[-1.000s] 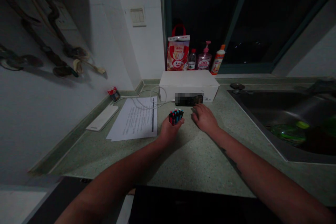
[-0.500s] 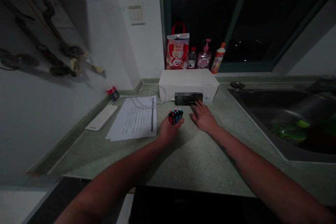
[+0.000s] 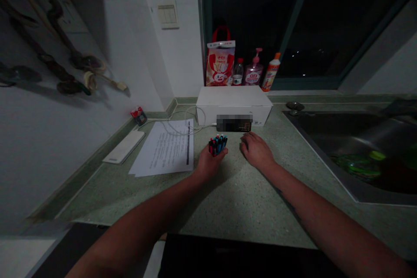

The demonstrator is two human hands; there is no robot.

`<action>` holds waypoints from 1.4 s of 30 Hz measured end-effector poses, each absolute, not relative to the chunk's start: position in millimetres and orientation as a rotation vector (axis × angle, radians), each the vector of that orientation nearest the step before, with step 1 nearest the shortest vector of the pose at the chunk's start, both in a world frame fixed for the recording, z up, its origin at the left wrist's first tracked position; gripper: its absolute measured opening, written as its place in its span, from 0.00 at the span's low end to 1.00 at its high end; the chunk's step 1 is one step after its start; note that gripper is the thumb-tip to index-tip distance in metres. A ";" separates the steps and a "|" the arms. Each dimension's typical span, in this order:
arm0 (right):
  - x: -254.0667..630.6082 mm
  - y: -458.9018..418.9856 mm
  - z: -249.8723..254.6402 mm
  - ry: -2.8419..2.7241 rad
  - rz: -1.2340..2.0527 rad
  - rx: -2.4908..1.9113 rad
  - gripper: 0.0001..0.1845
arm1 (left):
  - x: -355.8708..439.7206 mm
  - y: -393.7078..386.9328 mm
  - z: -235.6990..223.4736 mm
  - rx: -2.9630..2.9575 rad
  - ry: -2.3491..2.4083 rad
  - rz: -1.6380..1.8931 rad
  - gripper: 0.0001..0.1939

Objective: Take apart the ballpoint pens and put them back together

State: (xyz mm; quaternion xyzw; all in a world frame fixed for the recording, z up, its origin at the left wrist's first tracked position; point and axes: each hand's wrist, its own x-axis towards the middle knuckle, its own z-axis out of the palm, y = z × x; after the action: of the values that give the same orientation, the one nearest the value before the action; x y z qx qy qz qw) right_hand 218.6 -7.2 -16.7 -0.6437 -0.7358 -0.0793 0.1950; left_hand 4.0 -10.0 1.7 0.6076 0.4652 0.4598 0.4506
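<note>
My left hand (image 3: 210, 163) is closed around a bundle of several pens (image 3: 218, 144), held upright over the counter with black, red and blue parts showing at the top. My right hand (image 3: 258, 150) rests low over the countertop, palm down, with fingers loosely bent and the thumb a little apart; nothing shows in it. Just beyond its fingertips a dark phone (image 3: 233, 124) leans on its long side against a white box (image 3: 233, 97). A white cable (image 3: 203, 127) is plugged into the phone's left end.
Printed sheets (image 3: 166, 152) lie left of the pens, beside a flat white power strip or case (image 3: 125, 147) and a small red-and-dark packet (image 3: 139, 115). Behind the box stand a red bag (image 3: 220, 65) and several bottles (image 3: 253, 71). A steel sink (image 3: 329, 169) bounds the right side.
My right hand has drawn back from the phone toward me, its fingers now more bent. The left hand still holds the pens in nearly the same place.
</note>
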 end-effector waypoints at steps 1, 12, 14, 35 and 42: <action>218.5 -7.3 -16.3 -2.058 -0.220 -1.810 0.18 | 3.4 -10.4 2.0 1.501 1.154 1.135 0.10; 221.9 -1.9 -25.0 -2.048 -0.213 -1.809 0.19 | 1.8 -8.6 -0.7 1.388 1.143 1.165 0.12; 222.8 -0.8 -26.5 -2.051 -0.200 -1.798 0.19 | 1.3 -9.7 2.0 1.416 1.147 1.159 0.11; 222.0 2.4 -31.1 -1.989 -0.179 -1.844 0.22 | 0.0 -13.3 7.9 1.448 1.118 1.152 0.09; 221.5 -2.0 -26.1 -1.983 -0.227 -1.806 0.20 | 1.2 -13.7 11.5 1.409 1.106 1.144 0.11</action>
State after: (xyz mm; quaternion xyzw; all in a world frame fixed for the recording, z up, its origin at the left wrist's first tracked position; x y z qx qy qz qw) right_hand 221.5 -2.0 -26.1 -0.6540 -0.7182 -0.0821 0.2231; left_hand 1.2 -13.7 11.5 0.5791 0.4545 0.4703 0.4867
